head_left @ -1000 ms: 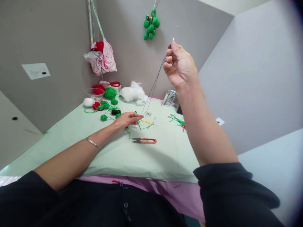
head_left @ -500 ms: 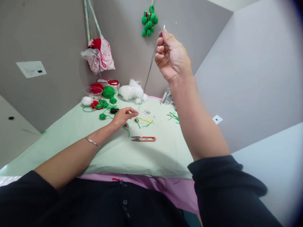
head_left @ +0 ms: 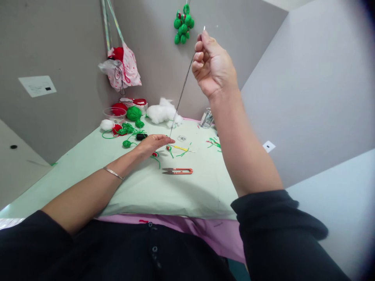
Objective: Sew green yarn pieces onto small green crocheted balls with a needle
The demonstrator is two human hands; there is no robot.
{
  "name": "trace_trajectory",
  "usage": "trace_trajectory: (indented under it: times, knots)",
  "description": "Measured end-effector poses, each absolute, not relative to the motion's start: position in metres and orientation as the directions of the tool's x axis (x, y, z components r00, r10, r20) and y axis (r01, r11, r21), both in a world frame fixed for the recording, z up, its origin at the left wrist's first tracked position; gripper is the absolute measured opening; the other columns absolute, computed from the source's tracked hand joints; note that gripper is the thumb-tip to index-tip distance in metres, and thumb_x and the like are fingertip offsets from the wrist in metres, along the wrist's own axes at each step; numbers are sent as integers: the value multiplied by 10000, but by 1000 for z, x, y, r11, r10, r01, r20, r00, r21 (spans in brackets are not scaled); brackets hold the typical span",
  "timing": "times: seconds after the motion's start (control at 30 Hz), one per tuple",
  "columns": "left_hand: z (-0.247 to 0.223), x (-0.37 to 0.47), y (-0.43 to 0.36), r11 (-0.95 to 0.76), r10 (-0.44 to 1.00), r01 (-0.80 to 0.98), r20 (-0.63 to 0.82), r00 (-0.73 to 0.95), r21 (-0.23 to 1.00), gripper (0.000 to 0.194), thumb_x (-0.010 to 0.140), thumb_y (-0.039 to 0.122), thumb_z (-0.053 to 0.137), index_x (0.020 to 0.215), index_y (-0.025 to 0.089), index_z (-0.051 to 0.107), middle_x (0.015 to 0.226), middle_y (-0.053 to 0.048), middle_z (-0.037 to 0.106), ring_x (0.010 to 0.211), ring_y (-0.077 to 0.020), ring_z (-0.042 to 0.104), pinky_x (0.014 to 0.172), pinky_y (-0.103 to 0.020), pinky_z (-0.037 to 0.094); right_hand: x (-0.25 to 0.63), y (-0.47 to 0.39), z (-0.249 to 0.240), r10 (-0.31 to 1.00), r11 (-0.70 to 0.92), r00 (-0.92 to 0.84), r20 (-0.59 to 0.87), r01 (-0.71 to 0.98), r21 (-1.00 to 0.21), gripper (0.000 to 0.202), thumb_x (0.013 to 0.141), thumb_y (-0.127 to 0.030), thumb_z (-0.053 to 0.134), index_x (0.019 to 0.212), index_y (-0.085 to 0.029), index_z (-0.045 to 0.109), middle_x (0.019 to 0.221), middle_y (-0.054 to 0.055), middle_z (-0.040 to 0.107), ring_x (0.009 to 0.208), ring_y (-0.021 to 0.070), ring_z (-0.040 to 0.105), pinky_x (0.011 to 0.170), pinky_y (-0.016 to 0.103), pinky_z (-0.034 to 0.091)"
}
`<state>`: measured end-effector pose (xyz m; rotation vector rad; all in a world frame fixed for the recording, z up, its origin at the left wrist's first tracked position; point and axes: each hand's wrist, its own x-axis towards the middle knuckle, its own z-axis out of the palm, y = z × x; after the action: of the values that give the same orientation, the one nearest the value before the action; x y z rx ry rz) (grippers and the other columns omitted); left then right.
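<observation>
My right hand (head_left: 215,64) is raised high, its fingers closed on a needle (head_left: 204,28) whose tip shows above the thumb. From it a dark thread (head_left: 183,89) runs down, taut, to my left hand (head_left: 156,142). The left fingers are pinched together on the thread's lower end, low over the table. Just beside the left fingertips lie a small red and green crocheted piece (head_left: 168,148) and a yellow-handled crochet hook (head_left: 181,148). Orange thread snips (head_left: 177,171) lie nearer to me.
Green yarn (head_left: 134,113), red yarn (head_left: 119,109), a black spool (head_left: 141,137) and white stuffing (head_left: 162,112) are at the back left. Yarn scraps (head_left: 214,143) lie right. A pink bag (head_left: 130,66) and green crocheted balls (head_left: 183,29) hang at the wall.
The strands between my hands have drawn together into one straighter line. My right hand has risen slightly, and my left fingertips have shifted a little to the right.
</observation>
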<state>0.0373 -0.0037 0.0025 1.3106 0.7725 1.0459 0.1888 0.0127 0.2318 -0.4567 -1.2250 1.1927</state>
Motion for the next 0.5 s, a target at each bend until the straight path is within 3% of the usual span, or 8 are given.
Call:
trace_trajectory:
  times: [0.27, 0.37, 0.5]
  knots:
    - [1, 37, -4, 12, 909, -308, 118, 399, 951, 320, 702, 440, 782, 827, 159, 691, 993, -106, 747, 1156, -252, 612, 1094, -389, 356, 209, 31, 233, 836, 499, -45, 546, -350, -793, 207, 935, -252, 543, 731, -225, 519, 624, -97, 581, 538, 28, 458, 516, 180, 363]
    - [-1, 36, -2, 4, 902, -308, 129, 411, 951, 309, 727, 435, 766, 834, 161, 671, 991, -104, 747, 1157, -243, 613, 1099, -386, 349, 218, 41, 230, 821, 536, -27, 571, -309, -786, 154, 845, -301, 632, 749, -242, 528, 650, -101, 582, 558, 45, 443, 564, 207, 359]
    - [-1, 35, -2, 3, 890, -286, 128, 439, 958, 300, 758, 429, 740, 833, 153, 649, 1024, -118, 738, 1165, -249, 608, 1093, -406, 346, 229, 50, 224, 798, 570, -1, 603, -322, -756, 232, 668, -346, 737, 739, -241, 543, 650, -96, 598, 585, 60, 431, 565, 225, 341]
